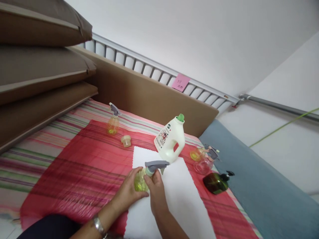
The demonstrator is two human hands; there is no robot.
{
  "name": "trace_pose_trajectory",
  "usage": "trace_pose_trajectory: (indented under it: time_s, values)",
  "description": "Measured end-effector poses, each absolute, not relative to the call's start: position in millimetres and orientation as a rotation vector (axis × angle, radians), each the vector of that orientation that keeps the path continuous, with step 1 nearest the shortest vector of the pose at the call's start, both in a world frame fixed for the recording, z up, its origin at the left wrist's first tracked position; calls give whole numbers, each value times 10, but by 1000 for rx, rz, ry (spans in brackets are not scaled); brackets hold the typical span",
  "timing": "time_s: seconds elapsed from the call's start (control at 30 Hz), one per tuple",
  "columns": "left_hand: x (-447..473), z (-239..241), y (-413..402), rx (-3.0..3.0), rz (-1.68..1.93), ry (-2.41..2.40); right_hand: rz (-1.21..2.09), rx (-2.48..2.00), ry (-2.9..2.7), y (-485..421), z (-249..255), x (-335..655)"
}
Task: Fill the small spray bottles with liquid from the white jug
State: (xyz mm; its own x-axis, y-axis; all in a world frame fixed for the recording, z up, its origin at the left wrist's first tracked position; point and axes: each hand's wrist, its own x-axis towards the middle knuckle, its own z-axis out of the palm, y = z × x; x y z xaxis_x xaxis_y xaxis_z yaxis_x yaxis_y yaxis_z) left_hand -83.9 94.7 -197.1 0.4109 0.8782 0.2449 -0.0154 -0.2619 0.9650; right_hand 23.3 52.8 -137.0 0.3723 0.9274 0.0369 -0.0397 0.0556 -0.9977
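Left forearm [112, 207]: reaches up from the bottom edge, slanting toward the right, with a silver bracelet [97, 224] at the wrist.
Left hand [129, 187]: curved around the body of the spray bottle [139, 183] from the left, thumb along the near side, fingers on the far side, so the bottle sits in a closed grasp.
Right forearm [168, 219]: rises from the bottom edge, leaning left.
Right hand [156, 191]: pinching at the bottle's neck, thumb in front and bent fingers just under the grey spray head [156, 164]; the fingertips behind are hidden.
Spray bottle: between both hands over the white sheet [183, 202], leaning to the right in the view, yellowish liquid inside; whether its base touches the sheet, I cannot tell.
White jug [171, 137]: beyond the hands at the sheet's far edge, green spout on top.
Cap [126, 141]: on the red cover [74, 166], left of the jug.
Green pump bottle [215, 183]: lying on its side, right of the sheet.
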Motion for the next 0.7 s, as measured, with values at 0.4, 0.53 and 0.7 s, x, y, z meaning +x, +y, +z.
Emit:
trace_pose_trajectory:
  time_s: [0.4,0.53,0.7]
  values:
    - [-833,-1991,966,1608,1055,788,288,-1585,-1540,-165,-601,725]
    - [-831,-2014,960,1614,1081,785,36,-1524,-2023,259,-89,641]
    - [-842,-1972,947,1612,1060,769,187,-1803,-2509,720,149,506]
